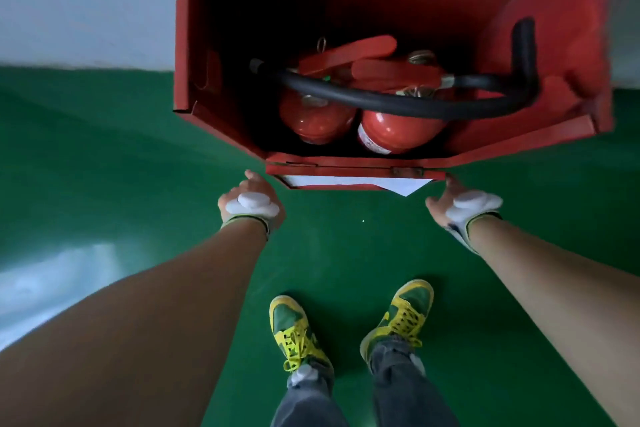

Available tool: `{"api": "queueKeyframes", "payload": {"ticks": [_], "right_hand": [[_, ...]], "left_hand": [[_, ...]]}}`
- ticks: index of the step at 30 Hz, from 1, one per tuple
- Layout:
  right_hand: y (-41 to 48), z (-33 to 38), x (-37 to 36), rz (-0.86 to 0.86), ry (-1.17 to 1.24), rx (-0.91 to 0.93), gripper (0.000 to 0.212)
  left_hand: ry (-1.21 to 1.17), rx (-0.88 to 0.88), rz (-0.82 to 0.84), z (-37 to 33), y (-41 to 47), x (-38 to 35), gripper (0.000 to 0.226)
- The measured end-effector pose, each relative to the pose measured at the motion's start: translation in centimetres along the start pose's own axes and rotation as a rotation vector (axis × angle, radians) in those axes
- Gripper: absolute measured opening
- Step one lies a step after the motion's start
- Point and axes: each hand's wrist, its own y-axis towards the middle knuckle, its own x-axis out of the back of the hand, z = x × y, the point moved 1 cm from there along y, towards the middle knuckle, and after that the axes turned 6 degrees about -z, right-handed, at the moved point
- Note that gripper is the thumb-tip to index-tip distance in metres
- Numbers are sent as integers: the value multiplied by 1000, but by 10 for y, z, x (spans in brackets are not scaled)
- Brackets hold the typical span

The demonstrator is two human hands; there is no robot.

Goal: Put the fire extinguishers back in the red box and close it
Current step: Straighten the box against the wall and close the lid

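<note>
The red box [571, 45] stands open on the green floor. Inside it two red fire extinguishers stand upright side by side, the left one [317, 121] and the right one [398, 130]. A black hose [398, 104] curves across their tops and up the right wall. The box's door [346, 170], with a white label, hangs down at the front. My left hand [251, 203] is at the door's left corner, its fingers hidden under the hand. My right hand [457, 205] touches the door's right corner with spread fingers.
A white wall [86, 0] rises behind the box on the left. My two feet in yellow-green sneakers [349, 326] stand on the green floor just in front of the box.
</note>
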Motion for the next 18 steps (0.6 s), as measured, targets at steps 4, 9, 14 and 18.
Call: {"api": "queueKeyframes", "payload": {"ticks": [4,9,14,18], "right_hand": [[27,4,-17,-13,177,-48,66],[41,11,-46,3,757,-246,37],[48,23,-57,-58,1036,-284,42],[49,27,-64,-94,1091,-292,37]], "left_hand": [[8,-38,-33,-1,27,-20,73],[5,-71,-38,-2,41,-43,72],[-19,-79,-36,-2,49,-57,79],[-21,-80,-39,2,51,-68,86]]}}
